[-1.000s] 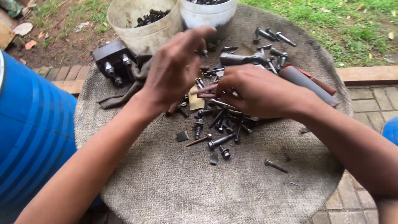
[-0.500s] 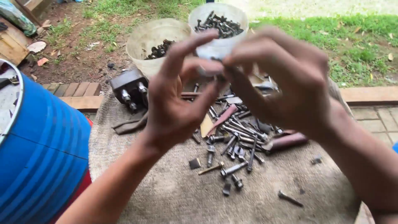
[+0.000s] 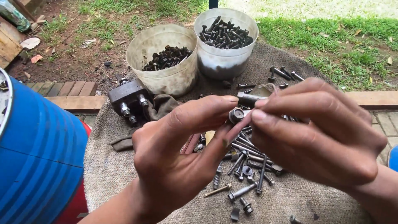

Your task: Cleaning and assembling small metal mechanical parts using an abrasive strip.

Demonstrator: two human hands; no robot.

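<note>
A: Okay, far left: blue drum point(image 3: 37, 157), curved wall only, beside the sacking-covered table point(image 3: 107, 174).
B: Next over?
A: Dark metal block point(image 3: 126, 97) with threaded studs, resting on a brown rag point(image 3: 161, 105). Behind it two pale plastic buckets, left bucket point(image 3: 163, 58) part full of dark nuts, right bucket point(image 3: 226, 39) heaped with dark bolts, standing just beside each other.
B: Hands?
A: Left hand point(image 3: 178, 161) raised over the table, palm toward camera, thumb and forefinger pinched shut on a small bolt point(image 3: 237, 115), round head facing the lens. Right hand point(image 3: 319, 137) opposite, fingertips point(image 3: 259, 116) closed on the same bolt from the other side. Held mid-air, above the bolt pile point(image 3: 244, 166).
B: Pile details?
A: Loose bolts and screws scattered on the sacking below the hands, more bolts near the far edge point(image 3: 284, 74). Grass beyond.
</note>
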